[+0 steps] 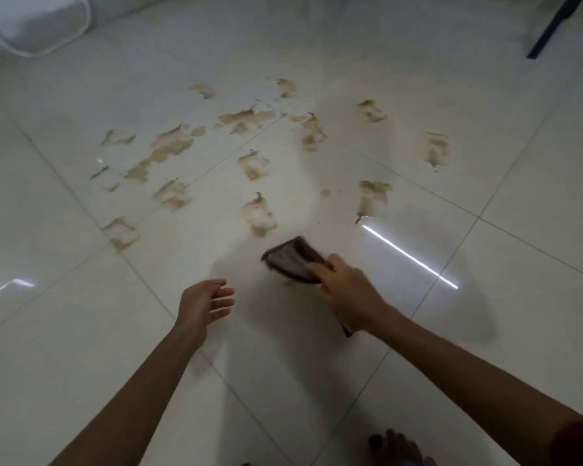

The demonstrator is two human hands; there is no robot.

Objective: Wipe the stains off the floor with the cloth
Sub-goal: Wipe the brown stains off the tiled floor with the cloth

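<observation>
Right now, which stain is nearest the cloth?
The elongated brown stain just beyond the cloth's far edge, left of the light streak. The right hand grips the cloth; all other stains lie farther out.

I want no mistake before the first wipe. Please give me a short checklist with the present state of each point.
1. Right hand grips the cloth: ok.
2. Cloth lies flat on the floor: cannot tell, it is blurred.
3. Cloth has reached a stain: not ok, the nearest stain lies just beyond it.
4. Left hand is free and off the stains: ok.
5. Stains wiped off: not ok, many brown marks remain.
</observation>
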